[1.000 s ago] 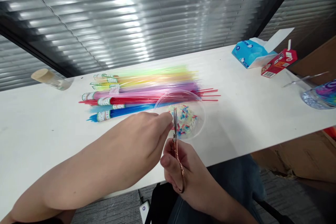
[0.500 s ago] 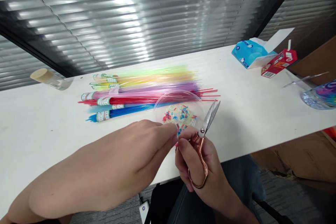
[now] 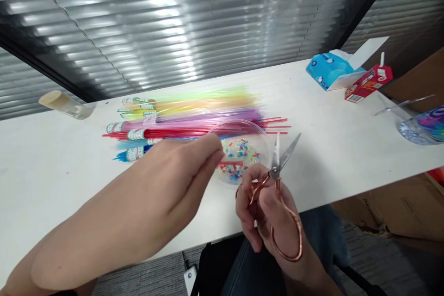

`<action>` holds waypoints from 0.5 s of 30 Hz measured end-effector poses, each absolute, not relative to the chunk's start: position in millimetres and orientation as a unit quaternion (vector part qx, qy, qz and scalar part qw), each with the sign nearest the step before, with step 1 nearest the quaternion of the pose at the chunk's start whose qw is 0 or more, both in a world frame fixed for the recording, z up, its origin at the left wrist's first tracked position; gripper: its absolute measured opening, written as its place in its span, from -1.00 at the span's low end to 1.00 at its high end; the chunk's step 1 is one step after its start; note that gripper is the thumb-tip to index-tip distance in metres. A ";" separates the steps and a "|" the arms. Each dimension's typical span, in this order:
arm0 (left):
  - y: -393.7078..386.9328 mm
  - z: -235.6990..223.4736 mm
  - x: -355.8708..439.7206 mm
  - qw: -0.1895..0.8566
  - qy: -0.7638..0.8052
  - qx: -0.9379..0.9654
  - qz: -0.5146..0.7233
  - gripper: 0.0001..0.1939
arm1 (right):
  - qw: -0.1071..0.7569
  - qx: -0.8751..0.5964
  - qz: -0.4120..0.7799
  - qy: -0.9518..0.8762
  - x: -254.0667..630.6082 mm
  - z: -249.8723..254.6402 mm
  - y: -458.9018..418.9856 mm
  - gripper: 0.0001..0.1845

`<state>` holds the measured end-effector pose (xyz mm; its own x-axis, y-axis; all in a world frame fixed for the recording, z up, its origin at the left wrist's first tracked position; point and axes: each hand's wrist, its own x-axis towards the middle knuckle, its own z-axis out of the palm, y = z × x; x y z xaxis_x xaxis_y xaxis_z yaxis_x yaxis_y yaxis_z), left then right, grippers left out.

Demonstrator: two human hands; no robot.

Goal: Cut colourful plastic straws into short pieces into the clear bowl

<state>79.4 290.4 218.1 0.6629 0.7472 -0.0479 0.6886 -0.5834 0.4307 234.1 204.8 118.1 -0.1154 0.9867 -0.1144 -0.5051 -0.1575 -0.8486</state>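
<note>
My left hand [image 3: 180,175] is closed, its fingertips pinching a few short red plastic straws [image 3: 232,163] that stick out to the right. They are held over a round clear plastic bowl [image 3: 239,121]. Small cut straw pieces [image 3: 243,148] in red, blue and pale yellow lie inside it. My right hand [image 3: 282,233] is wrapped around copper-handled scissors [image 3: 275,172], thumb through one loop. The blades point up and away from me and stand apart, with nothing between them. Beyond the bowl lie bundles of long straws [image 3: 194,125] in blue, red, purple, yellow and green.
On the white table [image 3: 333,148], a blue tissue box [image 3: 333,71] and a red carton [image 3: 369,84] stand at the back right. A clear cup [image 3: 421,127] is near the right edge. A lidded bottle [image 3: 67,104] lies at the left. Cardboard boxes [image 3: 402,208] sit below, right.
My hands have drawn apart: the left moved left with the red straws, which now show more. The right moved slightly right with the scissors, whose blades have spread wider.
</note>
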 end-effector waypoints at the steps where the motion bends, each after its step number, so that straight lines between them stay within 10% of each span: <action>1: 291.4 218.9 79.9 0.208 0.405 0.887 0.074 -0.73 | 0.535 -0.362 0.679 -0.350 233.8 119.9 203.6 -0.54; 15: 286.9 211.5 87.0 0.245 0.365 0.898 0.021 -0.74 | 0.404 -0.371 0.708 -0.444 230.1 125.3 202.5 -0.45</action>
<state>87.0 286.9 211.5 0.7323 0.6661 -0.1412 0.6456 -0.6133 0.4551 230.1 202.5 125.3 -0.3978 0.9022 -0.1667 -0.2426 -0.2786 -0.9293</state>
